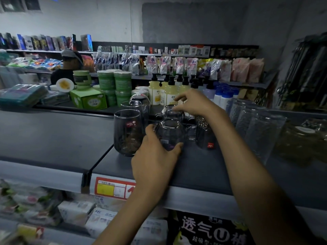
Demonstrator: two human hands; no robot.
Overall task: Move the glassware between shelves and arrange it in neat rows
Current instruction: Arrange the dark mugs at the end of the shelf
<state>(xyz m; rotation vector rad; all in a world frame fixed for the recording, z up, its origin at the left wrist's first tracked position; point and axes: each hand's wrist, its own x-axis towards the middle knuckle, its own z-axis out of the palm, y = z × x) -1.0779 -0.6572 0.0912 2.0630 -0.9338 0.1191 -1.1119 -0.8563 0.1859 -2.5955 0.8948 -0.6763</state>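
Shelving (203, 167), dark grey, runs through a dim shop, pump bottles (169, 92) ranked at its back. On it, left hand (155, 161) curls round the front mug (168, 137), just beside a tall tumbler (128, 133); right hand (192, 103) pinches the mug behind (174, 114).

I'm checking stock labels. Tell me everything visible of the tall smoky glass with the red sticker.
The tall smoky glass is a grey-tinted, see-through tumbler without a handle, with a small red sticker near its rim. It stands upright and empty on the dark shelf, leftmost of the cluster, with another glass right behind it. The left hand lies close beside it; whether they touch is unclear.
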